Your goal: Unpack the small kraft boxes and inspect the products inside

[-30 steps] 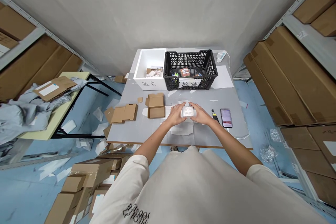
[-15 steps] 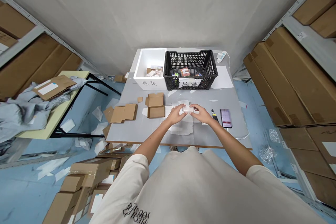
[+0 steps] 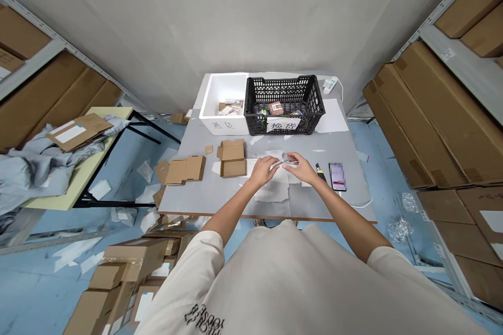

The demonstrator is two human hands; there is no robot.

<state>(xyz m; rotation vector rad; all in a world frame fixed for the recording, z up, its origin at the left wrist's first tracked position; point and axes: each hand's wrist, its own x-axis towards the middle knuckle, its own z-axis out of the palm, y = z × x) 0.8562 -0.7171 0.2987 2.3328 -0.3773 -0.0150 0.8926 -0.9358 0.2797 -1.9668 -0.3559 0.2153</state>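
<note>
My left hand [image 3: 263, 170] and my right hand [image 3: 301, 168] meet over the middle of the grey table. Between their fingertips is a small clear-and-white package [image 3: 281, 161], now seen nearly edge-on; its exact kind is too small to make out. Both hands are closed on its ends. Beneath them lies a crumpled sheet of white paper [image 3: 272, 192]. An open small cardboard box [image 3: 232, 167] rests to the left of my left hand. Close to my right hand are a black and yellow box cutter [image 3: 320, 171] and a phone [image 3: 337, 176].
At the back stand a white foam box [image 3: 223, 125] and a black plastic crate [image 3: 255, 124], each with small goods inside. Flattened cardboard [image 3: 185, 169] lies at the table's left. Stacked cartons [image 3: 129, 256] crowd the floor at lower left. Shelves with large cartons [image 3: 416, 115] line the right.
The small package has been tilted, from its broad face showing to nearly edge-on. Fingers of both hands have shifted slightly around it; the hands stay over the paper.
</note>
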